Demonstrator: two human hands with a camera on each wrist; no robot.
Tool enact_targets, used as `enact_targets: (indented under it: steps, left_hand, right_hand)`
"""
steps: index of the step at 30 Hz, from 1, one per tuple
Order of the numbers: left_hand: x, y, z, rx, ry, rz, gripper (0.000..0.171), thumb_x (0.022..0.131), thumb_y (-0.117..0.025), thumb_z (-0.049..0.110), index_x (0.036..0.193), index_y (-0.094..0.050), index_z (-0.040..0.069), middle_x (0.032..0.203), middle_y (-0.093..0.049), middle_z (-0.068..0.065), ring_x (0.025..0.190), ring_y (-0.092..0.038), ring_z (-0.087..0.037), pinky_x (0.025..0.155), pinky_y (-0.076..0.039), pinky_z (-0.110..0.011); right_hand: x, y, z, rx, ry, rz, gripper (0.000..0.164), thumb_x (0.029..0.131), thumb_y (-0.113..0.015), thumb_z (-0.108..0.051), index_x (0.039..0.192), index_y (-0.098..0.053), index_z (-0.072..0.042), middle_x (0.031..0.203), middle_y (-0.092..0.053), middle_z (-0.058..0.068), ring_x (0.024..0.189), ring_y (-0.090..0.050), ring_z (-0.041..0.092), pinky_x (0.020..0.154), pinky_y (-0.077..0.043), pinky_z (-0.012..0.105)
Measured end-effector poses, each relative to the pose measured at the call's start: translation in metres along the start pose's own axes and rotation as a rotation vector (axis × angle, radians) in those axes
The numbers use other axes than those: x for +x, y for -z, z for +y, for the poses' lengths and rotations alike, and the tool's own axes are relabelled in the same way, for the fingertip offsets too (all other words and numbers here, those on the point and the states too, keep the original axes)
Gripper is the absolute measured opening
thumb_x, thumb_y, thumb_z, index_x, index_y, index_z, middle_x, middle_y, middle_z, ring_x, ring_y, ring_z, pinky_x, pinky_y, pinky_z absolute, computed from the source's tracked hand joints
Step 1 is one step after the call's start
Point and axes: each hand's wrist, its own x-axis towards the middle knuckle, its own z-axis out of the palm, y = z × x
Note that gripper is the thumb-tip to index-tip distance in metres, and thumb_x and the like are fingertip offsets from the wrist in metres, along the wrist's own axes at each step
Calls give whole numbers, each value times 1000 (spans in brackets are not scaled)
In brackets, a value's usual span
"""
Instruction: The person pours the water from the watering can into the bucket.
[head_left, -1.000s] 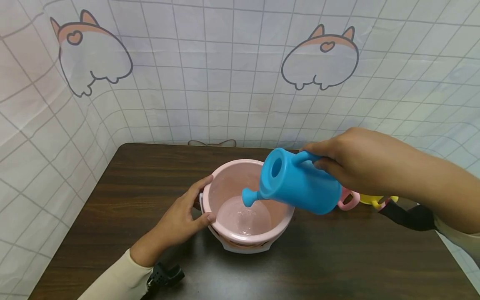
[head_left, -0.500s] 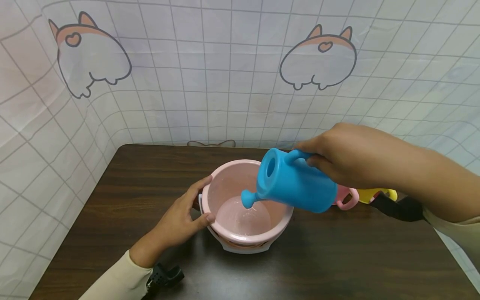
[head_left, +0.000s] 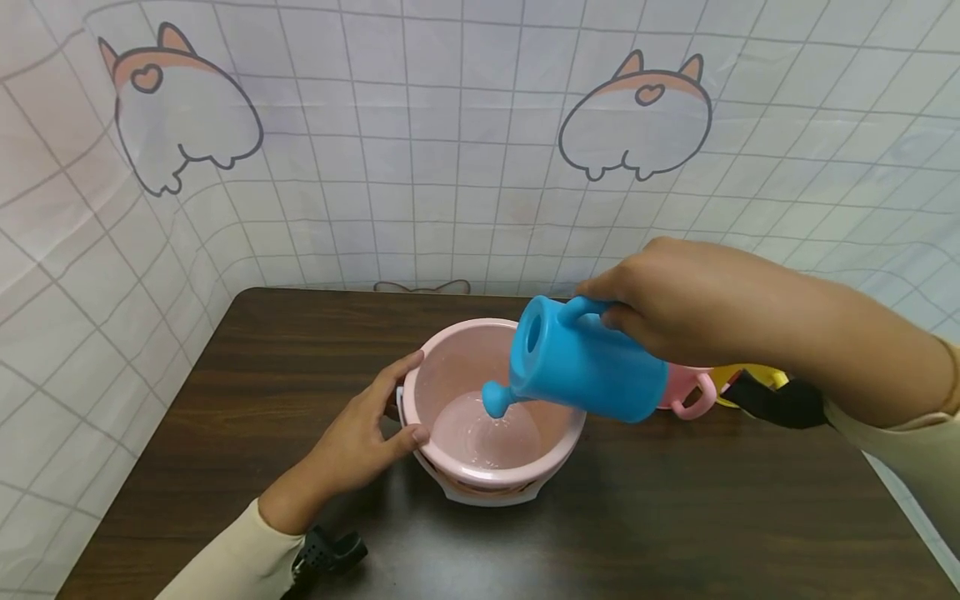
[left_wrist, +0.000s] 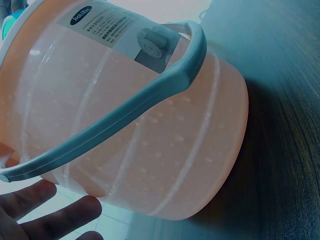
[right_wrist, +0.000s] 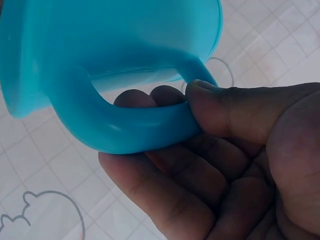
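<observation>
My right hand (head_left: 660, 292) grips the handle of a blue watering can (head_left: 592, 367), with fingers curled round it in the right wrist view. The can is tipped to the left, its spout over the opening of a pink bucket (head_left: 487, 477). Shallow water (head_left: 491, 442) with ripples shows at the bucket's bottom. My left hand (head_left: 360, 442) rests against the bucket's left side, thumb and index finger spread along the rim. In the left wrist view, its other fingers (left_wrist: 65, 217) extend loosely beside the wall, near the grey carrying handle (left_wrist: 125, 110).
Behind the can and right forearm stand a pink cup (head_left: 686, 387) and a yellow item (head_left: 750, 379), both partly hidden. The dark wooden table (head_left: 300, 367) meets a white gridded curtain (head_left: 420, 150) at the back. A thin looped cord (head_left: 422, 288) lies at the far edge.
My right hand and the watering can have shifted slightly left, uncovering more of the pink cup. The left hand and the bucket stay in place.
</observation>
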Motion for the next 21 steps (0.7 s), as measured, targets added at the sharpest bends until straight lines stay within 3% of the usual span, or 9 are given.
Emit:
enact_targets:
  steps: [4,9,21]
  left_hand:
    - [0,0,-1,-5,1,-3,81,95,-63,59,161,-29,26,136,-56,-5,100,-63,-13,85,-54,-48]
    - [0,0,-2,14,-32,10,81,96,-61,61,161,-30,22,130,-59,-7,96,-64,-13,84,-53,-46]
    - [1,-1,-1,1,-10,7,81,95,-64,57,161,-30,24,133,-58,-6,97,-63,-13,84,-54,-46]
  right_hand:
    - [5,4,-2,-13,15,-12,29,97,-70,-14,126,-73,-14,101,-74,1,81,-69,19,78,-59,47]
    - [12,7,-5,-24,-4,-40,29,98,-69,-13,126,-73,-12,107,-74,5,89,-71,25,80,-58,49]
    - [23,13,-12,-14,-17,-99,33,99,-69,-15,131,-71,-10,117,-73,8,98,-71,30,80,-58,49]
